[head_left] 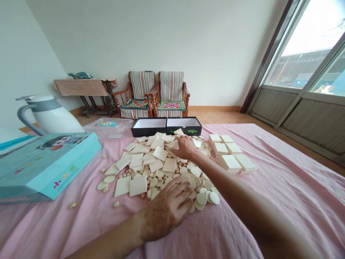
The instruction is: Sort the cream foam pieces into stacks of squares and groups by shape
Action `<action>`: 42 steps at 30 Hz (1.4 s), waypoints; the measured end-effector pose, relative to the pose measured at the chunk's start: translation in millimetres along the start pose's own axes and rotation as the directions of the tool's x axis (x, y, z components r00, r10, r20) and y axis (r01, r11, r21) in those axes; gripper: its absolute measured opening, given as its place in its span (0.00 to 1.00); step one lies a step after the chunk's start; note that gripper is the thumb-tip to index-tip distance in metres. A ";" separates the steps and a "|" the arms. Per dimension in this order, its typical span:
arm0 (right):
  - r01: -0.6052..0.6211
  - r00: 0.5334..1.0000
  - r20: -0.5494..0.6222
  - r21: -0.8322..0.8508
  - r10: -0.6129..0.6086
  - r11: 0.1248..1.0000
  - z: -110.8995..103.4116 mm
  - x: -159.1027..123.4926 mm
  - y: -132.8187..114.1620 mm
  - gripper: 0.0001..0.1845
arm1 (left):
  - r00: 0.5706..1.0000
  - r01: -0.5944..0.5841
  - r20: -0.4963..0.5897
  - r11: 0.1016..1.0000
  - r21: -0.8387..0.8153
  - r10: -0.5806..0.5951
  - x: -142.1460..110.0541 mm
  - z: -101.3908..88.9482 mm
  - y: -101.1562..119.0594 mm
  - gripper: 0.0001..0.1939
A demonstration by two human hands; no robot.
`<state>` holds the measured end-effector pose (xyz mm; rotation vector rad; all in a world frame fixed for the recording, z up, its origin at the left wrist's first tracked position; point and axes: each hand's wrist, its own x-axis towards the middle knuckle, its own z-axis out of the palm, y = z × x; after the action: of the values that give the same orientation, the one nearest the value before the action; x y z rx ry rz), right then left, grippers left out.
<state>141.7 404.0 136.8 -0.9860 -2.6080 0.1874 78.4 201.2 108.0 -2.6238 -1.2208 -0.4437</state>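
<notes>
A broad heap of pale wooden pieces lies on the pink cloth: square tiles (138, 186), round discs (201, 198) and small beads (116, 204). My left hand (169, 210) rests palm down on the near side of the heap, fingers stretched out over the discs. Toward the far side, my right hand (185, 147) has its thumb and fingers bent around a square wooden tile (174, 144); the fingertips are partly hidden. Beside the right forearm stand several neat stacks of square tiles (230, 162).
Behind the heap sit two open black boxes (183, 131). On the left are a turquoise box (67, 172), a white jug with a grey handle (54, 115) and a clear plastic case (107, 126). Two wooden armchairs (171, 90) stand by the wall.
</notes>
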 end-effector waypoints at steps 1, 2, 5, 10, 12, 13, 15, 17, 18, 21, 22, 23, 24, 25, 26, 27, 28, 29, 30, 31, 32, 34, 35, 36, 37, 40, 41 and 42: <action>-0.018 1.000 -0.001 -0.012 0.018 1.000 2.8 4.4 -3.6 0.27 | 1.000 0.024 -0.014 1.000 0.009 -0.024 -0.6 2.4 -1.2 0.12; -0.037 0.999 -0.009 -0.021 0.037 0.999 5.1 7.7 -6.7 0.26 | 0.999 0.045 -0.026 0.999 0.012 -0.045 -1.0 4.1 -2.4 0.12; -0.076 0.994 -0.076 -0.021 0.074 0.997 7.6 9.8 -10.5 0.18 | 0.993 0.098 -0.064 0.995 0.006 -0.098 -1.3 6.5 -5.0 0.13; -0.019 0.962 -0.267 0.147 0.058 0.989 -15.5 -24.7 10.3 0.17 | 0.991 0.128 -0.039 0.992 -0.006 -0.129 -2.7 5.9 -8.1 0.17; 0.013 0.940 -0.333 0.252 0.074 0.968 -34.2 -57.4 24.9 0.17 | 0.991 0.128 -0.032 0.992 -0.016 -0.128 -3.2 5.7 -9.3 0.18; 0.016 0.923 -0.372 0.281 0.093 0.960 -43.8 -77.4 32.2 0.18 | 0.991 0.129 -0.030 0.991 -0.021 -0.130 -3.3 5.8 -9.8 0.19; -0.035 0.878 -0.443 0.317 0.181 0.948 -59.9 -121.8 45.5 0.18 | 0.990 0.136 -0.032 0.990 -0.029 -0.137 -3.0 6.2 -10.3 0.20; -0.134 0.841 -0.467 0.307 0.272 0.942 -67.3 -166.4 56.6 0.18 | 0.989 0.144 -0.038 0.989 -0.035 -0.145 -2.1 6.5 -10.3 0.21; -0.190 0.818 -0.483 0.285 0.312 0.939 -66.9 -186.8 61.3 0.18 | 0.988 0.145 -0.043 0.989 -0.038 -0.147 -1.5 6.5 -10.0 0.22; -0.330 0.791 -0.469 0.213 0.392 0.920 -53.0 -232.1 72.8 0.18 | 0.988 0.145 -0.054 0.989 -0.030 -0.146 0.9 5.2 -8.9 0.22; -0.360 0.790 -0.457 0.192 0.408 0.913 -46.3 -240.8 75.7 0.18 | 0.988 0.142 -0.055 0.990 -0.022 -0.143 1.8 4.4 -8.4 0.22; -0.382 0.790 -0.447 0.175 0.419 0.908 -39.8 -246.4 78.0 0.17 | 0.989 0.137 -0.053 0.991 -0.012 -0.137 2.6 3.5 -8.0 0.21; -0.396 0.790 -0.443 0.160 0.424 0.904 -33.9 -249.3 79.8 0.17 | 0.990 0.133 -0.050 0.991 -0.002 -0.133 3.3 2.7 -7.6 0.21; -0.406 0.787 -0.446 0.147 0.427 0.902 -29.1 -249.9 81.2 0.17 | 0.990 0.130 -0.047 0.991 0.006 -0.130 4.0 2.1 -7.4 0.21; -0.415 0.779 -0.457 0.139 0.430 0.899 -25.2 -248.9 82.1 0.17 | 0.991 0.129 -0.045 0.992 0.010 -0.128 4.4 1.6 -7.3 0.21; -0.424 0.770 -0.467 0.135 0.435 0.896 -22.2 -246.9 82.8 0.17 | 0.991 0.128 -0.044 0.992 0.012 -0.127 4.7 1.4 -7.3 0.21; -0.436 0.762 -0.473 0.130 0.442 0.891 -19.8 -244.7 83.2 0.17 | 0.991 0.130 -0.044 0.991 0.013 -0.130 4.9 1.3 -7.4 0.21; -0.452 0.760 -0.467 0.121 0.453 0.884 -17.8 -242.8 83.6 0.17 | 0.990 0.134 -0.046 0.991 0.012 -0.134 4.8 1.4 -7.6 0.21; -0.470 0.764 -0.447 0.108 0.465 0.876 -16.2 -241.4 84.0 0.18 | 0.990 0.135 -0.047 0.991 0.012 -0.135 4.7 1.6 -7.8 0.21; -0.487 0.774 -0.416 0.093 0.478 0.869 -14.9 -240.8 84.6 0.18 | 0.990 0.134 -0.047 0.991 0.012 -0.134 4.4 1.8 -7.9 0.21; -0.497 0.786 -0.380 0.079 0.487 0.864 -14.0 -240.8 85.5 0.19 | 0.990 0.134 -0.045 0.991 0.012 -0.133 4.2 2.0 -7.9 0.21; -0.488 0.810 -0.335 0.070 0.481 0.870 -14.5 -241.7 88.9 0.20 | 0.990 0.135 -0.040 0.991 0.012 -0.134 4.0 2.0 -7.9 0.21; -0.457 0.826 -0.333 0.080 0.456 0.886 -16.1 -242.0 91.6 0.21 | 0.990 0.135 -0.036 0.991 0.013 -0.134 3.9 2.0 -7.9 0.21; -0.411 0.845 -0.335 0.093 0.418 0.907 -18.5 -241.7 95.0 0.21 | 0.990 0.137 -0.032 0.991 0.014 -0.136 3.9 1.9 -7.9 0.21; -0.359 0.867 -0.328 0.110 0.375 0.927 -21.6 -240.8 99.1 0.21 | 0.990 0.138 -0.029 0.990 0.015 -0.137 3.9 1.9 -8.0 0.21; -0.242 0.928 -0.238 0.197 0.286 0.950 -31.7 -234.1 112.3 0.22 | 0.991 0.129 -0.024 0.991 0.019 -0.129 3.4 2.9 -9.1 0.22; -0.229 0.943 -0.189 0.228 0.273 0.946 -34.4 -231.2 116.3 0.23 | 0.992 0.128 -0.023 0.992 0.020 -0.127 3.0 3.5 -9.4 0.22; -0.218 0.955 -0.141 0.256 0.259 0.942 -36.4 -228.5 119.6 0.24 | 0.992 0.128 -0.023 0.992 0.022 -0.128 2.4 4.2 -9.8 0.21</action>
<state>388.2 342.5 79.8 -1.1724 -2.2412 0.4442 73.1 210.4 105.6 -2.5242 -1.3839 -0.4762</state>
